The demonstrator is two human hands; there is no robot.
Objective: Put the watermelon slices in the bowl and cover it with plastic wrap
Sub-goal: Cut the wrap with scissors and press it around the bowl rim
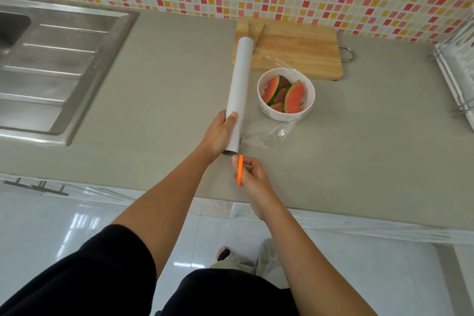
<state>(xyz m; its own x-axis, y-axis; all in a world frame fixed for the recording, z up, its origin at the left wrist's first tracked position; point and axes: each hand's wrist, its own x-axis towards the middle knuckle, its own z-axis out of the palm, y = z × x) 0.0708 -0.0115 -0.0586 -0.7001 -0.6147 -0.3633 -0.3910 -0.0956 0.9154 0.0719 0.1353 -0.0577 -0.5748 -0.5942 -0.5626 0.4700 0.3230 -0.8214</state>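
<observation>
A white bowl (286,113) stands on the grey counter and holds several watermelon slices (292,96) with red flesh and green rind. A sheet of clear plastic wrap (266,133) stretches from the long white roll (239,90) across to the bowl and lies over it. My left hand (220,133) grips the near end of the roll, which lies lengthwise away from me. Just below that end, my right hand (250,174) holds an orange-handled knife (240,169), its blade against the wrap at the roll's edge.
A wooden cutting board (302,51) lies behind the bowl against the tiled wall. A steel sink with drainboard (51,67) fills the left of the counter. A white dish rack (459,72) stands at the right edge. The counter's front edge runs just under my wrists.
</observation>
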